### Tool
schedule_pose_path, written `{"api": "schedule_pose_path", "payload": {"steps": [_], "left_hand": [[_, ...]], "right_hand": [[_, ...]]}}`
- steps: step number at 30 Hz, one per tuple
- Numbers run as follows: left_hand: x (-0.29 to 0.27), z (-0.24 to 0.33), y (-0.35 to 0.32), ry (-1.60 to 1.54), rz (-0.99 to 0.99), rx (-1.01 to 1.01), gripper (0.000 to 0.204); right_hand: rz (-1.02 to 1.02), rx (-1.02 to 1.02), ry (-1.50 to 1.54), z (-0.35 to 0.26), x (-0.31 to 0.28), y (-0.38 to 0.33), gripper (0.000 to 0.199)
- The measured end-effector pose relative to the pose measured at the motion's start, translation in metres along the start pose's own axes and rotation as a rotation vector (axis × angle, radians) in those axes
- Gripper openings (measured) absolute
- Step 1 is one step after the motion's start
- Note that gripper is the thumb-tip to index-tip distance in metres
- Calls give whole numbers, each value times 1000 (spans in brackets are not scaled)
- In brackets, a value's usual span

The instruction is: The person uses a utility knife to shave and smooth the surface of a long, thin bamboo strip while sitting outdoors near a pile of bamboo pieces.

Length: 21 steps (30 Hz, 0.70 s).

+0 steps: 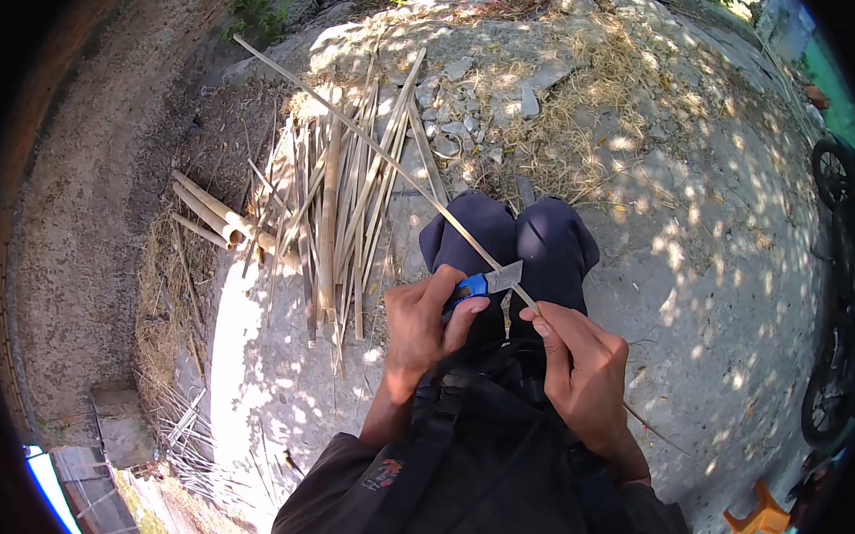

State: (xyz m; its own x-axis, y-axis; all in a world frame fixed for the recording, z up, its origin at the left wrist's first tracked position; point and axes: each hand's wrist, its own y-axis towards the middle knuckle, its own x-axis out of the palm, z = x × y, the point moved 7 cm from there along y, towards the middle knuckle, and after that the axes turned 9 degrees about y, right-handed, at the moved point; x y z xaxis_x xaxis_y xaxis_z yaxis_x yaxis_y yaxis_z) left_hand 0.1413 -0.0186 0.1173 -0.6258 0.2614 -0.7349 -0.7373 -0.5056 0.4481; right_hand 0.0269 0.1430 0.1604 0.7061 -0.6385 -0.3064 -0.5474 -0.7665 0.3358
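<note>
My left hand (pixel 420 319) is closed around the blue handle (pixel 471 286) of a short knife. The knife's broad metal blade (pixel 506 276) lies against a long, thin bamboo strip (pixel 394 162), above my knees. Between the thumb and fingers of my right hand (pixel 585 365), the same strip is pinched close to the blade. From there it slants away to the far left, over a pile of other strips. A thin dark end (pixel 657 432) shows beyond my right wrist; whether it belongs to this strip I cannot tell.
Bamboo strips (pixel 359 207) lie heaped on the concrete ground (pixel 693 307) to the left, beside cut bamboo tubes (pixel 206 205). Broken stones (pixel 462 125) and dry straw (pixel 586 131) are ahead. A bicycle (pixel 827 284) and an orange plastic stool (pixel 758 518) stand at the right.
</note>
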Motion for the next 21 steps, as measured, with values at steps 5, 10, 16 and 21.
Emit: {"api": "schedule_pose_path", "payload": {"steps": [5,10,16,21], "left_hand": [[0,2,2,61,55,6,34],[6,3,3,89,63,-3,32],[-43,-124,10,152,446,-584,44],[-101,-161,-2,46,554,-495,53]], "right_hand": [[9,16,18,1,-2,1,17],[30,3,-28,7,-4,-1,18],[0,132,-48,16,-13,-27,17],[60,245,-122,30,-32,-29,16]]}}
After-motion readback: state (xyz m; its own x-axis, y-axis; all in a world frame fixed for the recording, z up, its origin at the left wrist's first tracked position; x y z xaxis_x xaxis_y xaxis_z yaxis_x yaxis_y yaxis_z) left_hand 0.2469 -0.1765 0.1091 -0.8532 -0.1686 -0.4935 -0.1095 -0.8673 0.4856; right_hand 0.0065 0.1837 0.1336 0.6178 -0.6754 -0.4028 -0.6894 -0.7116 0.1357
